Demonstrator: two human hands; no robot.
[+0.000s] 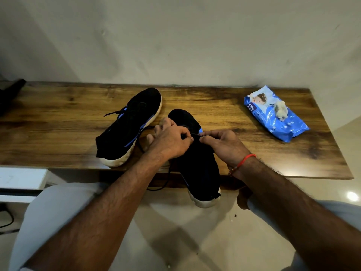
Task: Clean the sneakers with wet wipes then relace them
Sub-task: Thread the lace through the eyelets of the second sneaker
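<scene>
Two black sneakers with blue stripes and white soles lie on the wooden table [224, 106]. The left sneaker [130, 126] is laced and rests on its side. The right sneaker [197, 163] hangs with its heel over the table's front edge. My left hand [170, 139] and my right hand [222, 145] meet over its tongue, and each pinches the black shoelace [170, 173], which trails down off the table edge. A blue wet wipes pack [277, 114] lies at the right, with a crumpled used wipe [281, 111] on top.
A wall runs right behind the table. A dark object [9, 94] sits at the table's far left end. A white ledge [21, 178] and cables are at the lower left. My knees are under the table's front edge.
</scene>
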